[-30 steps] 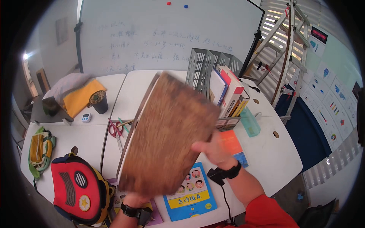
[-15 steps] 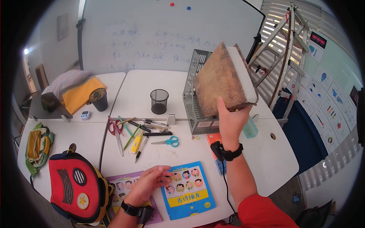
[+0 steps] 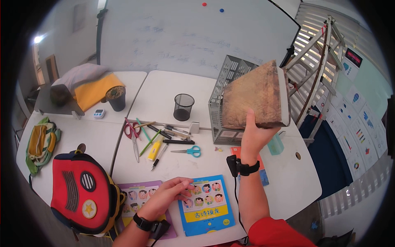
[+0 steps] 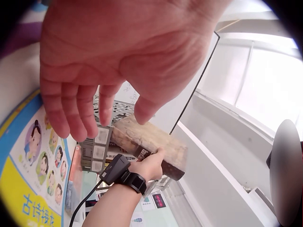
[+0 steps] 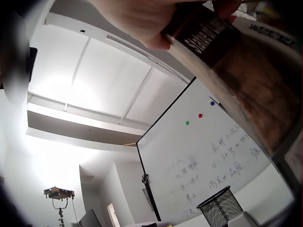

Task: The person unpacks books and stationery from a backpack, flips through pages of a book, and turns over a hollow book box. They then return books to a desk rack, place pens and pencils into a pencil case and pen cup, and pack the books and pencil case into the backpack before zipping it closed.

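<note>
My right hand grips a thick brown book by its lower edge, thumb on the mottled cover. The book stands nearly upright at the grey file rack, hiding much of it. White lettering shows on its dark spine in the right wrist view. Over the table's near side, my left hand holds nothing, its fingers loosely extended in the left wrist view. Beneath and beside it lie a purple booklet and a blue booklet with cartoon faces.
Pens, a yellow highlighter, red scissors and blue scissors lie mid-table. Behind them stands a black mesh cup. A red backpack sits at left; an orange book lies below the rack.
The book went from both hands at the table's middle to the rack at right, in my right hand alone. My left hand let go and came back over the booklets. The head view shifted slightly.
</note>
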The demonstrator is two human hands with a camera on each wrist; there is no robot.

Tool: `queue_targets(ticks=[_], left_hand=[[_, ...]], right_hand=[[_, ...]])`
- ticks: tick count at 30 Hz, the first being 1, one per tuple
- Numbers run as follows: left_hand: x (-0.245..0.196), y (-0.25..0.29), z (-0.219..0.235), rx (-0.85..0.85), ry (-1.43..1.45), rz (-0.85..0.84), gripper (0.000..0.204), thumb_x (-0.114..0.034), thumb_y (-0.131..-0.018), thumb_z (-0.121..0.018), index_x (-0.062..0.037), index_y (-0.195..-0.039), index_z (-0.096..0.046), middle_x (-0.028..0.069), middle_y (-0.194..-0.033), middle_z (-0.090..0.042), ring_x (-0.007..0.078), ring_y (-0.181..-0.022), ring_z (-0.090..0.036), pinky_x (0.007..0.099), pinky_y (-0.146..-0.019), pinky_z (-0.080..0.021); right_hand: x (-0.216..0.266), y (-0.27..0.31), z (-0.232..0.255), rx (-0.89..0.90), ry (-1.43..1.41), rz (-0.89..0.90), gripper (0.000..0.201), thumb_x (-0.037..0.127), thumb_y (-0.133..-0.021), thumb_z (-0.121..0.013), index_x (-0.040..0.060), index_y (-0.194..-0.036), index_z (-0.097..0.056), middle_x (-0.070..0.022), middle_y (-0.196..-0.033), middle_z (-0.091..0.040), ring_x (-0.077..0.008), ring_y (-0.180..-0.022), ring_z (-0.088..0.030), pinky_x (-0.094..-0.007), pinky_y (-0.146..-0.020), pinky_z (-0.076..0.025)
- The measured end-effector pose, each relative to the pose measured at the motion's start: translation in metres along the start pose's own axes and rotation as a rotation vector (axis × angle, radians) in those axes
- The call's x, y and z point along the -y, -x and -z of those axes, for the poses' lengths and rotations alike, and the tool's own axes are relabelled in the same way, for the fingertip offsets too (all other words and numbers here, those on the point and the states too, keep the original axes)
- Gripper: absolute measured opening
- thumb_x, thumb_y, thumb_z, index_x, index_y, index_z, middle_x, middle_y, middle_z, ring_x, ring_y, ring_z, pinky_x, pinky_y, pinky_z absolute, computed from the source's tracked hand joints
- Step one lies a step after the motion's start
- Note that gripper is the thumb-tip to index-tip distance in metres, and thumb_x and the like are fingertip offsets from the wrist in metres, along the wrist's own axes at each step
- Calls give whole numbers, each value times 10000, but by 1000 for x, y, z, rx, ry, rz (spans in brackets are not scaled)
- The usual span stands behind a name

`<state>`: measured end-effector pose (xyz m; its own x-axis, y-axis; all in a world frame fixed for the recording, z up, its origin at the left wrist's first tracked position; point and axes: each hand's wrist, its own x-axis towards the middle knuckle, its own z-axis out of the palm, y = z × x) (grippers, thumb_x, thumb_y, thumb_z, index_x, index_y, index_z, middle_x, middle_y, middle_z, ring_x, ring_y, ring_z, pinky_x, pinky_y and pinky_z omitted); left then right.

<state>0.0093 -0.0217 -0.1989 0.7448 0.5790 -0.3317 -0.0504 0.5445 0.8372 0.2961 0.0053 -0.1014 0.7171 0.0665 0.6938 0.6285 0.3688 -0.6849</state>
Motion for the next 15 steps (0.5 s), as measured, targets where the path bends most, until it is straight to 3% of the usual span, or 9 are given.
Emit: queue_targets(ticks=[3,6,8,11,12,15], left_hand=[[3,-1,2,7,-15,13,401,-289,-1117,-567,9,-1380,-618,94,-1226,-721,167,-1053,-685,323,-922,-581],[4,0,0,28,-28,8,391,-283,-1116,-569,3,-1377,-621,90,-1223,-721,167,-1058,-683,323,-924,-580],[4,0,-1,37,-40,8,384,-280,-1116,-570,-1,-1375,-624,88,-1222,-721,167,-1059,-682,323,-923,-580],[3,0,1,33,-68,-8,380,-281,-1114,-574,-5,-1369,-627,85,-1220,-721,167,-1053,-682,328,-925,-580],[3,0,1,23,-68,-19,377,-278,-1112,-576,-4,-1366,-629,82,-1215,-719,164,-1047,-680,329,-924,-580],[0,1,-1,7,-70,-23,372,-271,-1109,-580,-2,-1361,-631,80,-1207,-717,159,-1033,-677,328,-923,-579]], right_hand=[[-1,-2,-1,-21,-25,52,764,127,-867,-869,-72,-1412,-373,-220,-1437,-510,-294,-1334,-537,-428,-1132,-453],[-12,-7,-5,-48,86,-18,781,173,-840,-894,-67,-1396,-400,-232,-1383,-556,-323,-1286,-582,-432,-1095,-483],[-14,-8,-12,10,344,-35,761,231,-824,-892,-33,-1384,-449,-208,-1340,-575,-366,-1213,-620,-474,-1022,-516],[-7,-5,-17,108,424,-135,716,309,-817,-898,-20,-1310,-497,-190,-1277,-602,-371,-1150,-634,-475,-968,-518],[-14,-2,-17,116,447,-87,712,350,-818,-895,-8,-1295,-507,-170,-1257,-627,-378,-1143,-649,-482,-958,-522],[-22,-1,-14,227,556,-125,730,384,-807,-893,-3,-1298,-515,-195,-1253,-665,-389,-1165,-657,-469,-1006,-512]])
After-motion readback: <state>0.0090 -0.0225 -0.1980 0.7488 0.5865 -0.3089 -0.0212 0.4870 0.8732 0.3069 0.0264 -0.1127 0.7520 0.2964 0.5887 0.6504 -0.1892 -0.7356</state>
